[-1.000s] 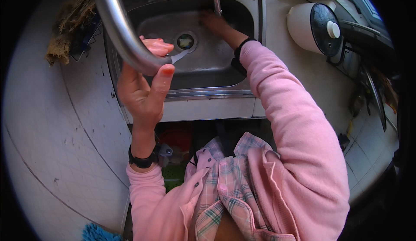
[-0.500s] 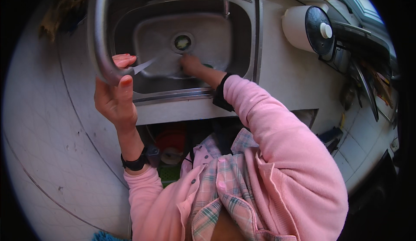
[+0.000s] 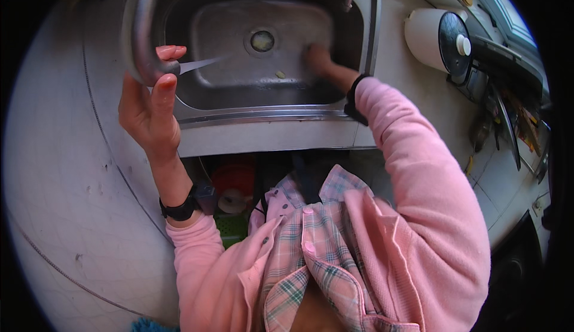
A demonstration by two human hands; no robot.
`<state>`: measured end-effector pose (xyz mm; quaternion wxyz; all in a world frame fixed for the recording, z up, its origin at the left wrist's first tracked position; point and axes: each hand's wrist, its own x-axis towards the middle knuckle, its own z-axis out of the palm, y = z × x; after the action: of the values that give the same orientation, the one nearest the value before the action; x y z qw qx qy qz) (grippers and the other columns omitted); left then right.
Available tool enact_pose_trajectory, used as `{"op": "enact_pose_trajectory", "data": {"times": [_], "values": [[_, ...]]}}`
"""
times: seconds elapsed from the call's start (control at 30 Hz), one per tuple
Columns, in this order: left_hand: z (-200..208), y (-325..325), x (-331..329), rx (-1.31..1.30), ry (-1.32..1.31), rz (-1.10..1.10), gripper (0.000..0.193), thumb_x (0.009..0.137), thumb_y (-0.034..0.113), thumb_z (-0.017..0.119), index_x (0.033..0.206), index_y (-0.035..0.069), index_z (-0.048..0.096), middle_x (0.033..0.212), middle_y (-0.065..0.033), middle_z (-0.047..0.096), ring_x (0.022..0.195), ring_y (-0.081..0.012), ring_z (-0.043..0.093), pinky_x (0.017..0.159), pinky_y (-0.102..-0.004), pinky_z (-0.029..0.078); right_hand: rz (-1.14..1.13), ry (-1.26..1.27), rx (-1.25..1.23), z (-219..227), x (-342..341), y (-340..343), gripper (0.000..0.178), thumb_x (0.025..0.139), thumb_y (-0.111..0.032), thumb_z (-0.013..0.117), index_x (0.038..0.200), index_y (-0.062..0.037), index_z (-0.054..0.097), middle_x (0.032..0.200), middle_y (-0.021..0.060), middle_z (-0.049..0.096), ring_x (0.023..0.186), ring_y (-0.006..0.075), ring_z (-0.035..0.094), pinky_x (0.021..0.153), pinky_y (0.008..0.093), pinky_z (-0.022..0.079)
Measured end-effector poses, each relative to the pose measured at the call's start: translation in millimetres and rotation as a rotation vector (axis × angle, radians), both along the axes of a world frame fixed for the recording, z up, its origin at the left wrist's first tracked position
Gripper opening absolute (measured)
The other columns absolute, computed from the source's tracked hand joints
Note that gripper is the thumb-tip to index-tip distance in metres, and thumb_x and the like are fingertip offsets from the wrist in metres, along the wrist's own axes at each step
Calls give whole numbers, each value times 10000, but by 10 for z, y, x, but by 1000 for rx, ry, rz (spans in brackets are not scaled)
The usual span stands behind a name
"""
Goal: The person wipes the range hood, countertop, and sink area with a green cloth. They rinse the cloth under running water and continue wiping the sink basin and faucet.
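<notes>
- Curved shiny metal rim of a large pan or bowl [image 3: 139, 33] sits at the upper left, held over the left edge of the sink; the thumb and fingers of the left hand [image 3: 146, 108] are clamped on it, fingertips curled over the top.
- Sticking out from that same grip, a thin silver knife blade [image 3: 200, 65] points right, over the basin.
- Below the left hand, a black wristband [image 3: 178, 208] circles the wrist, then a pink sleeve.
- Right hand [image 3: 320, 62] is down inside the stainless steel sink [image 3: 239, 114], touching its floor right of the round drain [image 3: 262, 40]; it is blurred, so whether its fingers are apart or together cannot be told.
- A small scrap [image 3: 280, 74] lies on the sink floor near the drain.
- On the counter to the right stands a white cylindrical appliance with a dark lid [image 3: 439, 36].
</notes>
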<state>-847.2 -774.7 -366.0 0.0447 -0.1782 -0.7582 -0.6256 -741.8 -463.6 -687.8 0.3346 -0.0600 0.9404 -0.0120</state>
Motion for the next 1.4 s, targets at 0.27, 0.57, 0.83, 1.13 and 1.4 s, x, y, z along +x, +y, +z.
{"op": "enact_pose_trajectory", "data": {"times": [0.27, 0.57, 0.83, 1.13, 1.4], "values": [[19, -30, -95, -137, 37, 96, 509, 894, 531, 533, 1007, 46, 633, 969, -116, 678, 978, -232, 637, 996, -442, 417, -59, 181, -408, 93, -668, -1488, 247, 764, -126, 591, 987, -48, 662, 1111, 207, 552, 926, 348, 633, 775, 461, 532], [26, -65, -102, 7, -40, 79, 360, 866, 342, 660, 952, -7, 632, 964, -107, 672, 912, -146, 607, 788, -238, 435, 600, -25, -844, 242, -368, -1235, 488, 778, -74, 590, 1258, -129, 521, 1419, 151, 325, 1283, 374, 372, 909, 409, 496], [-7, -23, -130, 142, 17, 18, 427, 846, 362, 676, 980, -39, 625, 964, -145, 658, 930, -225, 608, 844, -341, 454, 399, 642, -899, -545, -1372, -2203, 343, 839, -136, 515, 1168, -185, 597, 1283, 124, 513, 1205, 309, 478, 850, 397, 526], [-12, -32, -100, 50, -8, 50, 421, 874, 395, 634, 1003, -5, 626, 959, -135, 663, 907, -179, 602, 817, -273, 430, 325, 571, -125, 141, -1814, -1082, 365, 777, -182, 571, 1140, -191, 610, 1367, 43, 422, 1194, 321, 469, 854, 398, 532], [38, -29, -65, 19, -90, 96, 423, 867, 419, 640, 1008, 21, 626, 968, -81, 678, 675, -29, 475, 587, -166, 306, 843, 912, -178, 790, -2296, -1187, 391, 803, -179, 541, 1188, -232, 577, 1378, 2, 421, 1297, 220, 363, 1011, 386, 380]]}}
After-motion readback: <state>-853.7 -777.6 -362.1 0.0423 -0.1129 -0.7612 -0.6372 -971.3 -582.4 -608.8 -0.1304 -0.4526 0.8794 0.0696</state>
